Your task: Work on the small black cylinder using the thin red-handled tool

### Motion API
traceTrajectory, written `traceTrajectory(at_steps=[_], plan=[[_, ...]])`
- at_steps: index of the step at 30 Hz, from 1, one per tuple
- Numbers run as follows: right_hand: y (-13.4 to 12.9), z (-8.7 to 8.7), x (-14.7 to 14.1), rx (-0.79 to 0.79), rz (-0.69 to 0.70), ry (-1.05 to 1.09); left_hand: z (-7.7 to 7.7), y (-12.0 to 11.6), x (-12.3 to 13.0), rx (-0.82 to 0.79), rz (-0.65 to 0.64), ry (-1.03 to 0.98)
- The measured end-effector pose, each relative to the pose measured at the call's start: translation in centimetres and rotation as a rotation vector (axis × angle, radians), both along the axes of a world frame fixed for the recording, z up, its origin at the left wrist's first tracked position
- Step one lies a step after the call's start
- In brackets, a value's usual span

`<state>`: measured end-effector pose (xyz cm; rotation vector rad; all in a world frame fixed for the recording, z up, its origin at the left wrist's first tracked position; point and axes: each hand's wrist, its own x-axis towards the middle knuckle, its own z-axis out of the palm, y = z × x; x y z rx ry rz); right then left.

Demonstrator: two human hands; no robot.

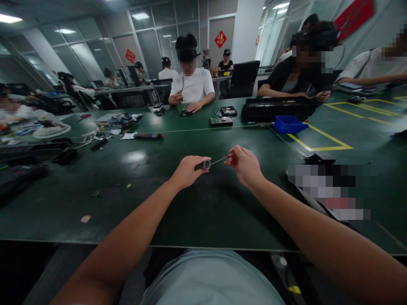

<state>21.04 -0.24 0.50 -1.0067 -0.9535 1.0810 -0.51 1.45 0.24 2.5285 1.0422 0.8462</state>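
Between the thumb and fingers of my left hand (pixel 187 170) is a small dark cylinder with a silvery round end (pixel 207 164), which faces me. My right hand (pixel 246 165) pinches a thin screwdriver (pixel 219 160) near its reddish end; most of its handle is hidden in the fingers. The bare shaft slants down and left to the side of the cylinder's round end. Whether its tip touches the cylinder I cannot tell. Both hands are held over the green table (pixel 203 220).
Across the table a person (pixel 192 84) handles a small dark part. Hard drives (pixel 221 121), a blue bin (pixel 290 124) and a long black casing (pixel 276 110) lie beyond my hands. A dark pen-shaped tool (pixel 148 136) and assorted parts are at left. Another person sits at the right.
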Motion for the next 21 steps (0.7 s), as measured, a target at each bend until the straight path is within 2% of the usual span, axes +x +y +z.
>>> traceTrajectory(at_steps=[4, 13, 17, 21], plan=[[0.2, -0.1, 0.2, 0.034, -0.083, -0.132, -0.3, 0.3, 0.1, -0.035, 0.030, 0.085], [-1.4, 0.7, -0.2, 0.176, -0.127, -0.479, -0.2, 0.0, -0.1, -0.062, 0.055, 0.049], [-1.7, 1.1, -0.5, 0.201, -0.111, -0.578, -0.3, 0.0, -0.1, -0.040, 0.054, 0.024], [-1.7, 1.1, -0.8, 0.218, -0.047, -0.558, -0.4, 0.1, -0.2, -0.041, 0.049, 0.031]])
